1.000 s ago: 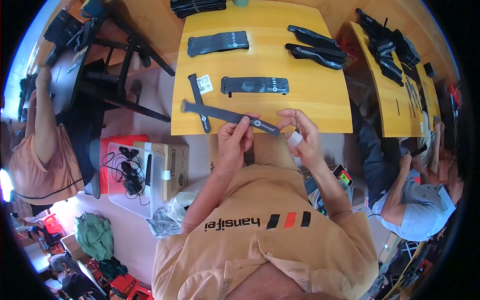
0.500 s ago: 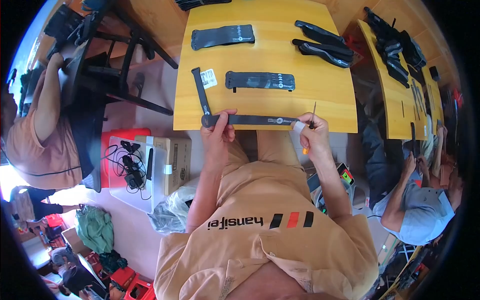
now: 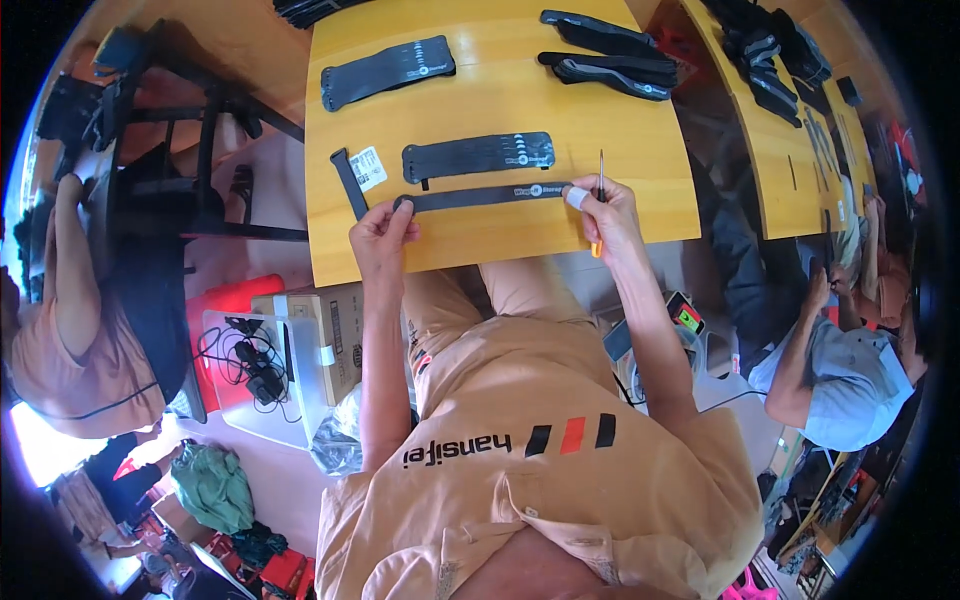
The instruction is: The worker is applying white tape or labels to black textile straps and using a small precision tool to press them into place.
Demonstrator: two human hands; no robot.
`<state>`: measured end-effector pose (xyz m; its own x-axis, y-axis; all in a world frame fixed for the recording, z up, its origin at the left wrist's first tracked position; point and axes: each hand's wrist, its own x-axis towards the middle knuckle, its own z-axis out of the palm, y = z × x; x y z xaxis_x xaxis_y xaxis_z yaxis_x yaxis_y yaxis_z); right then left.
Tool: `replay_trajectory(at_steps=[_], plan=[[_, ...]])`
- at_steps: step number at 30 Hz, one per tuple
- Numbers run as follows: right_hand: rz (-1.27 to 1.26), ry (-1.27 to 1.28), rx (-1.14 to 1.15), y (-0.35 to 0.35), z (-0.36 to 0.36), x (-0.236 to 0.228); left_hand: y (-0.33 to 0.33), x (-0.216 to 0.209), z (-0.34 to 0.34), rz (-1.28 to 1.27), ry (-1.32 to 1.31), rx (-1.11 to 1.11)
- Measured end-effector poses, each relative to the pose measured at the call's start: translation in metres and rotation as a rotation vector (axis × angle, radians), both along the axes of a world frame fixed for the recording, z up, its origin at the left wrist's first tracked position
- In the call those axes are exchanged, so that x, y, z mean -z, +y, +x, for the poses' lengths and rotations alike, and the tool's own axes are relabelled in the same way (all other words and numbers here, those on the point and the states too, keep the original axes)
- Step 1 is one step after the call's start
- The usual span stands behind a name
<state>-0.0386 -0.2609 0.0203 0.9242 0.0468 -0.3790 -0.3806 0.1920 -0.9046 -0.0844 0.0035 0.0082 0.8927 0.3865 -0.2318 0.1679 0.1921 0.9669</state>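
Note:
A black strap (image 3: pixel 475 198) with white print is stretched sideways between my hands, just above the near part of the yellow table. My left hand (image 3: pixel 380 238) pinches its rounded left end. The other end is gripped by my right hand (image 3: pixel 612 215), whose thumb wears a white wrap. That same hand also holds a slim tool (image 3: pixel 597 246) with an orange handle, its thin metal shaft pointing away from me. Beyond the stretched strap lies a flat bundle of black straps (image 3: pixel 470 157). Close to my left hand, a single strap (image 3: pixel 347 180) rests next to a white printed label (image 3: pixel 369 168).
Another flat strap bundle (image 3: pixel 385 75) lies at the table's far left, and folded bundles (image 3: pixel 615 72) at its far right. Left of the table (image 3: pixel 500 245) stand a clear bin (image 3: pixel 307 375) with cables and a cardboard box (image 3: pixel 343 330). Other people sit at both sides.
Both hands have carried the strap farther over the table, closer to the flat bundle. My left hand has turned to a fingertip pinch at the strap's end. The whole view has shifted.

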Motion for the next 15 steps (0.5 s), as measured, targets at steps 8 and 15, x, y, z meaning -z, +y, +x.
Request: replay_trajectory(at_steps=[8, 15], plan=[[-0.123, -0.029, 0.072, 0.009, 0.033, 0.020, 0.005, 0.024, 0.030, 0.090, 0.014, -0.028], [-0.267, -0.111, 0.040, 0.011, 0.043, 0.038, 0.003, 0.036, 0.041, 0.238, 0.019, -0.043]])
